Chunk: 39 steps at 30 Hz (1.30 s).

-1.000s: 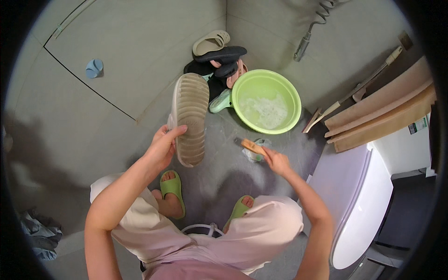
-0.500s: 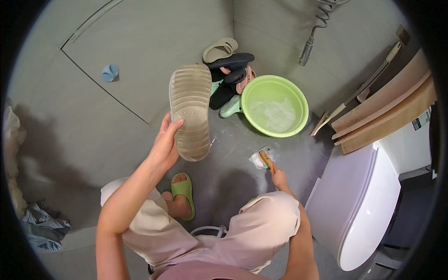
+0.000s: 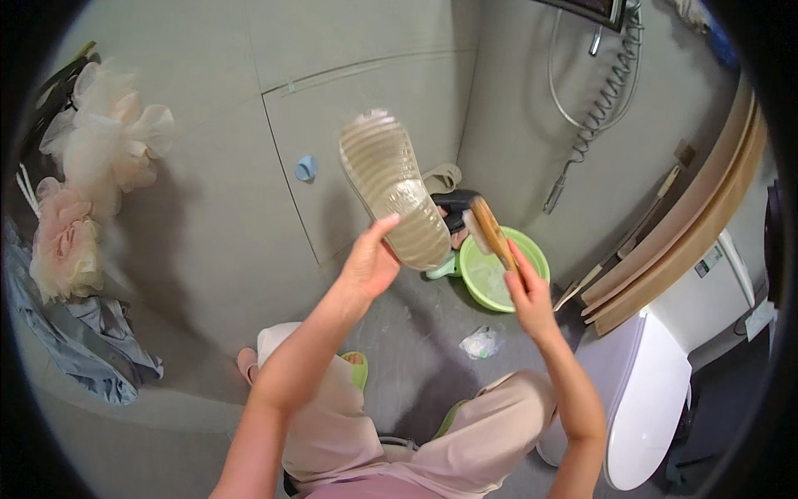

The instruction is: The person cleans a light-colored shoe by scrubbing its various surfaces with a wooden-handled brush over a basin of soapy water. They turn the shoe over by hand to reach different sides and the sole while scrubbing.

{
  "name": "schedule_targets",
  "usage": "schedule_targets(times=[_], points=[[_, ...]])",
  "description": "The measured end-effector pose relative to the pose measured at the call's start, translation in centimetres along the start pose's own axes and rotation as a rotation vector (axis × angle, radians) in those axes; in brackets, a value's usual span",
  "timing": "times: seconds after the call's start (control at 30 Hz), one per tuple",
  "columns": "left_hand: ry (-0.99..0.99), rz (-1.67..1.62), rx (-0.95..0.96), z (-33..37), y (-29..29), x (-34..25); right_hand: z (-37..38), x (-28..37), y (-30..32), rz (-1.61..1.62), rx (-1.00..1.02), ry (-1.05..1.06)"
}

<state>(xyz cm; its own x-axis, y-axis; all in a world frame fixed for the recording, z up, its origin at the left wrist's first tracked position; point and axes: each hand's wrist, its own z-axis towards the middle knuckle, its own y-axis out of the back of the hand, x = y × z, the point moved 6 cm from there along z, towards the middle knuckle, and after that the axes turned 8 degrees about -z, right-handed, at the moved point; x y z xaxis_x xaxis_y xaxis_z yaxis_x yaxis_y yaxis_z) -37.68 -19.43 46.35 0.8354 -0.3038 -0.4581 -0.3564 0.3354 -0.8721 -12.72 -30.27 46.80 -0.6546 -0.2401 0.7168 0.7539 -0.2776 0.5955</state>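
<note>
My left hand (image 3: 372, 259) holds up a beige slipper (image 3: 384, 170) by its heel end, thumb pressed on the ribbed sole, which faces me and looks shiny. In my right hand (image 3: 529, 293) is a wooden scrubbing brush (image 3: 496, 237), gripped by the handle with its pale bristles turned toward the slipper. A gap shows between brush and sole. Behind them stands a light green basin (image 3: 475, 287) with whitish liquid in it, partly hidden by my right hand and the brush. A crumpled clear bag (image 3: 481, 343) with something white lies on the floor below.
A pile of shoes (image 3: 455, 204) sits against the wall, mostly hidden. To the right are a white toilet (image 3: 632, 391), curved tan boards (image 3: 677, 233) and a leaning long-handled tool (image 3: 619, 241). A coiled shower hose (image 3: 594, 116) hangs above. Mesh bath puffs (image 3: 108, 137) hang left.
My right hand has lifted the brush from the bag on the floor up beside the slipper. The slipper is now tilted, its top leaning left. The view has shifted up and left.
</note>
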Motion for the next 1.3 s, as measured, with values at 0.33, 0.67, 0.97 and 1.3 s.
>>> schedule_targets(times=[0.33, 0.67, 0.97, 1.3], points=[[-0.031, -0.093, -0.068, 2.3, 2.9, 1.5, -1.8, 5.4, -8.7, -0.478, -0.263, 0.419], [-0.021, -0.063, -0.266, 3.2, 5.6, 4.1, -0.6, 4.5, -10.7, -0.436, -0.237, 0.373], [-0.011, -0.08, -0.351, 4.5, 5.9, 5.3, 0.0, 4.1, -11.8, -0.335, -0.191, 0.261], [-0.049, 0.028, -0.364, 5.3, 5.6, 4.8, 0.4, 2.0, -10.4, -0.452, -0.315, 0.362]])
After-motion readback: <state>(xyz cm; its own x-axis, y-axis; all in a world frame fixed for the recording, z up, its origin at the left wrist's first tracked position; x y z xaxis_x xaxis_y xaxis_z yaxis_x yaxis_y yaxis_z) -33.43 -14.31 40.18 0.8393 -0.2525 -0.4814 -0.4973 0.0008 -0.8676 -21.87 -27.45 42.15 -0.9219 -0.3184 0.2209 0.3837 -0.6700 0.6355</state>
